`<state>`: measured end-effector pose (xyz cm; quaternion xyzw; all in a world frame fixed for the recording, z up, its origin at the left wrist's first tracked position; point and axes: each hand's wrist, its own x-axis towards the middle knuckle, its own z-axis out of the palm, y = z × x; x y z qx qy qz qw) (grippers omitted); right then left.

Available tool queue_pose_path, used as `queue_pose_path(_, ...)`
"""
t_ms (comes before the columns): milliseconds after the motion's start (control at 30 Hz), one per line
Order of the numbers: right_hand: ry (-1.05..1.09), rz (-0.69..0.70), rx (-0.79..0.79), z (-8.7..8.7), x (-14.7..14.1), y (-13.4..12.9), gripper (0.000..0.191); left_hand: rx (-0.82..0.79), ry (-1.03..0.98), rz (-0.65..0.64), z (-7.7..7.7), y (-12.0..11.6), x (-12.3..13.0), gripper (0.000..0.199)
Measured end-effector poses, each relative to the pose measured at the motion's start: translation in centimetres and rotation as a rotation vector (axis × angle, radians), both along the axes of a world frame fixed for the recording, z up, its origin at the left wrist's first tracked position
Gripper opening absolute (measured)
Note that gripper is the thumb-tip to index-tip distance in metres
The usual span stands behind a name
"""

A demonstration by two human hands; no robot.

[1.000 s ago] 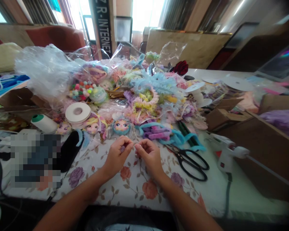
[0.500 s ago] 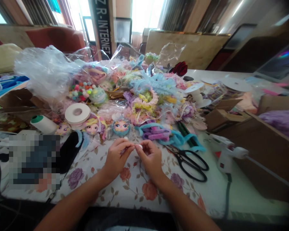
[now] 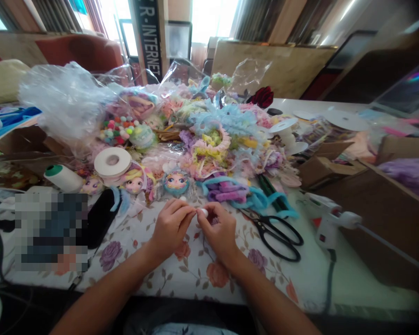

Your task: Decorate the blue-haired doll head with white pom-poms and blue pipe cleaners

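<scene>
The right hand (image 3: 218,229) pinches a small white piece (image 3: 205,212); the left hand (image 3: 172,227) meets it with bunched fingertips, their hold unclear. Rightward, purple fluff (image 3: 408,174) shows past a cardboard box (image 3: 380,228), possibly inside. Farther, leftward, a crumpled clear bag (image 3: 64,104) bulges, contents indistinct.

Open flowered cloth (image 3: 192,279) gives room between the forearms (image 3: 118,279). Beside the right hand (image 3: 221,230), black-handled scissors (image 3: 261,225), then a glue gun (image 3: 328,223), block sideways passage; ahead, doll heads (image 3: 176,180) and heaped trimmings (image 3: 223,122) form a barrier.
</scene>
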<state>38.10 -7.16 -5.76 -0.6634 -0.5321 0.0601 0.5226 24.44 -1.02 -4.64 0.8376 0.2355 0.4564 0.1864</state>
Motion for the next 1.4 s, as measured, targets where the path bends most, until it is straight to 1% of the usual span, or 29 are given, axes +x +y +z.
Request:
queue_pose_path(133,0.006,0.006,0.003,0.1,-0.2,-0.1,0.012,0.0,-0.017,0.005,-0.1,-0.1,0.1,0.008)
queue_pose_path(200,0.032,0.028,-0.008,0.2,-0.4,-0.1,0.012,-0.026,-0.038,0.022,-0.2,-0.1,0.3,0.01)
queue_pose_path(267,0.09,0.04,-0.025,0.4,-0.5,0.0,0.013,-0.1,-0.045,0.021,-0.1,-0.2,0.4,0.012)
queue_pose_path(300,0.139,0.038,-0.036,0.5,-0.4,0.0,0.014,-0.163,-0.038,-0.008,0.1,-0.2,0.3,0.014)
queue_pose_path(333,0.204,0.032,-0.048,0.5,-0.2,0.1,0.016,-0.241,-0.02,-0.063,0.5,-0.2,0.2,0.015)
queue_pose_path(367,0.286,0.024,-0.061,0.6,0.0,0.3,0.018,-0.33,0.012,-0.147,0.9,-0.2,0.0,0.015)
queue_pose_path(433,0.48,0.015,-0.078,0.7,0.8,0.6,0.023,-0.519,0.117,-0.365,2.2,-0.2,-0.8,0.015)
queue_pose_path(500,0.67,0.024,-0.069,0.8,1.6,1.0,0.028,-0.657,0.253,-0.555,3.7,-0.2,-1.9,0.016)
queue_pose_path(533,0.751,0.037,-0.06,0.8,2.0,1.1,0.03,-0.687,0.318,-0.609,4.4,-0.2,-2.6,0.019)
queue_pose_path(633,0.943,0.097,-0.048,0.7,2.5,1.3,0.032,-0.641,0.562,-0.778,6.0,-0.6,-5.4,0.027)
queue_pose_path(700,1.045,0.145,-0.064,0.7,2.4,1.2,0.033,-0.652,0.73,-0.956,6.3,-1.1,-7.6,0.028)
queue_pose_path(733,1.088,0.169,-0.08,0.7,2.3,1.1,0.034,-0.662,0.794,-0.996,6.3,-1.4,-8.7,0.022)
queue_pose_path(767,1.123,0.195,-0.1,0.7,2.1,1.0,0.034,-0.665,0.854,-0.971,6.2,-1.7,-9.7,0.011)
queue_pose_path(800,1.149,0.224,-0.124,0.8,2.0,0.9,0.035,-0.67,0.912,-0.893,6.0,-1.9,-10.6,0.007)
queue_pose_path(833,1.167,0.256,-0.145,0.9,1.8,0.8,0.035,-0.685,0.964,-0.781,5.9,-2.1,-11.3,0.012)
queue_pose_path(867,1.18,0.287,-0.157,1.1,1.7,0.6,0.035,-0.697,0.996,-0.674,5.8,-2.3,-11.8,0.012)
queue_pose_path(900,1.194,0.316,-0.158,1.2,1.5,0.5,0.034,-0.701,0.99,-0.574,5.7,-2.3,-11.9,0.012)
queue_pose_path(967,1.225,0.363,-0.141,1.5,1.4,0.4,0.031,-0.676,0.861,-0.429,5.7,-1.9,-11.3,0.022)
queue_pose_path(1033,1.256,0.388,-0.129,1.8,1.3,0.3,0.03,-0.63,0.648,-0.329,5.6,-1.1,-9.6,0.029)
queue_pose_path(1100,1.268,0.402,-0.139,1.9,1.3,0.3,0.029,-0.601,0.487,-0.254,5.5,-0.2,-7.2,0.024)
queue_pose_path(1133,1.27,0.405,-0.143,1.9,1.3,0.3,0.029,-0.556,0.397,-0.197,5.5,0.3,-5.9,0.021)
queue_pose_path(1167,1.273,0.408,-0.143,1.8,1.3,0.4,0.03,-0.518,0.323,-0.167,5.4,0.7,-4.7,0.019)
queue_pose_path(1233,1.28,0.416,-0.132,1.7,1.4,0.4,0.03,-0.451,0.234,-0.144,5.1,1.4,-2.3,0.02)
queue_pose_path(1267,1.282,0.418,-0.121,1.7,1.5,0.5,0.03,-0.419,0.217,-0.129,4.9,1.6,-1.4,0.024)
queue_pose_path(1333,1.272,0.418,-0.099,1.6,1.6,0.6,0.03,-0.362,0.184,-0.075,4.3,2.0,0.0,0.031)
queue_pose_path(1367,1.259,0.415,-0.094,1.6,1.7,0.6,0.03,-0.355,0.153,-0.06,3.9,2.0,0.5,0.028)
queue_pose_path(1400,1.243,0.413,-0.093,1.5,1.7,0.6,0.03,-0.368,0.11,-0.066,3.4,2.1,0.8,0.021)
